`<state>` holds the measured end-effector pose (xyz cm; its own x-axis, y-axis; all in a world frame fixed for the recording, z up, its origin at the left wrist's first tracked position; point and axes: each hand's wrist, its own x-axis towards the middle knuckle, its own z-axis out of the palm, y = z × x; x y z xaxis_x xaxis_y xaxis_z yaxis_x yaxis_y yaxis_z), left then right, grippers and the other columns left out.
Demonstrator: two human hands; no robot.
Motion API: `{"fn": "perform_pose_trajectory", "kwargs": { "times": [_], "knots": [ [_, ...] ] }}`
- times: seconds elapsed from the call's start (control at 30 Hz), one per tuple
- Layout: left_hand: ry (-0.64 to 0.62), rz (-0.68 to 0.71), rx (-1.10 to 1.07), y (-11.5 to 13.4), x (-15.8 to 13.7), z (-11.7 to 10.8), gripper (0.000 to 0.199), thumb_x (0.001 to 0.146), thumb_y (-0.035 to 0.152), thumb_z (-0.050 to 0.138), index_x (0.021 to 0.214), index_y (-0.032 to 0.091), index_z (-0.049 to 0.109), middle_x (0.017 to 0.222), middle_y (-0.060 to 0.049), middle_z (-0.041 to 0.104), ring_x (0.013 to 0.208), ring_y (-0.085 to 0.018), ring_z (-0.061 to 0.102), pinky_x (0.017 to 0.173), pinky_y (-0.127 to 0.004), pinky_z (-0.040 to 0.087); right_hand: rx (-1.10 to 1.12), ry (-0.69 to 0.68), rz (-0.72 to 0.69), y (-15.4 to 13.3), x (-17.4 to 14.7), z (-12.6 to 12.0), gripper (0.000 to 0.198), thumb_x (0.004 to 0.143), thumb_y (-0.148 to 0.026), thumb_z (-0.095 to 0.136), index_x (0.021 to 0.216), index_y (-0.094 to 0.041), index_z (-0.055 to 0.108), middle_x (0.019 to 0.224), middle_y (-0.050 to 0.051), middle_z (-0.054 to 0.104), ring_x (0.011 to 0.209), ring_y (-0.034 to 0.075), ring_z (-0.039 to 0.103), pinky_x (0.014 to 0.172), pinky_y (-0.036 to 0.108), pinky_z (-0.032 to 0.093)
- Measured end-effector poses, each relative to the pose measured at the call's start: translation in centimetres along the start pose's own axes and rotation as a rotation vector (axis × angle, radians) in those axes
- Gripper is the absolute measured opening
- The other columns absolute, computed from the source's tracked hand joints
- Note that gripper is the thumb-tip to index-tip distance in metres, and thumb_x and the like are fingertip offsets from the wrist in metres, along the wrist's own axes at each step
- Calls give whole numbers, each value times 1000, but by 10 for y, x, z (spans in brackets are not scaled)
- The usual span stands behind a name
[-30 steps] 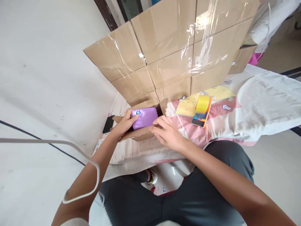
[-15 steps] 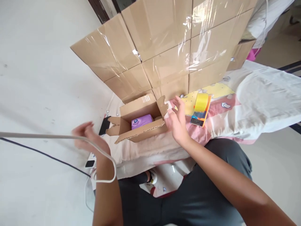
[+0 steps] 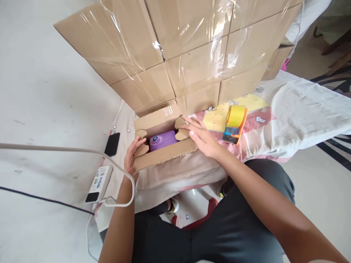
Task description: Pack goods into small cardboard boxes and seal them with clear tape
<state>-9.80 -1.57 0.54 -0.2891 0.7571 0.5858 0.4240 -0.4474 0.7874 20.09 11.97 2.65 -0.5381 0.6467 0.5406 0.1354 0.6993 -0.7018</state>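
A small open cardboard box [image 3: 164,155] rests on the cloth-covered surface in front of me. Inside it lies a purple wrapped packet [image 3: 163,141] with a small dark-blue round mark. My left hand [image 3: 133,153] is at the box's left end, fingers laid over the left end flap [image 3: 142,149], which leans inward; its thumb is hidden. On the opposite end, my right hand [image 3: 201,138] has its fingers stretched out and apart against the right end flap [image 3: 181,134], also folded inward over part of the packet. Both long side flaps stand outward.
Behind the box stands a tall taped cardboard panel [image 3: 197,80]. A tape dispenser with yellow tape [image 3: 236,122] lies to the right. On the left are a black phone [image 3: 112,144], a white power strip [image 3: 99,182], and a pale cable [image 3: 68,149] looping before my left forearm.
My left hand has come in from the left onto the box's end. My right hand has moved onto the right flap. Both end flaps now tilt inward over the box.
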Motion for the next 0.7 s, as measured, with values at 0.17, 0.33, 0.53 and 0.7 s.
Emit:
{"fn": "perform_pose_trajectory", "kwargs": {
  "times": [0.17,0.33,0.53,0.7],
  "knots": [
    [168,54,-330,-8,-1,9,50,86,63,62,125,33,71,140,-4,69,138,-33,57,125,-55,37,-54,2,-7,-1,7,-1,56,109,-55,27,124,-25,73,158,9,53,148,27,47,123,57,34],
    [136,45,-205,-23,-5,9,43,86,56,70,119,28,76,155,-5,57,150,-33,45,125,-52,37,129,93,106,7,16,8,55,104,-64,40,123,-27,75,150,8,61,145,29,50,125,56,33],
    [140,123,-176,-30,-4,9,53,80,73,72,108,28,75,148,-7,59,145,-32,49,123,-51,40,564,106,390,28,34,14,76,90,-67,65,156,-34,46,164,3,46,153,28,41,127,54,33],
    [189,51,-208,-14,-6,27,60,84,62,72,130,24,65,147,-12,58,135,-32,58,116,-49,46,729,54,382,39,51,26,83,91,-70,57,161,-33,35,161,3,50,147,29,49,122,53,41]
  ]
}}
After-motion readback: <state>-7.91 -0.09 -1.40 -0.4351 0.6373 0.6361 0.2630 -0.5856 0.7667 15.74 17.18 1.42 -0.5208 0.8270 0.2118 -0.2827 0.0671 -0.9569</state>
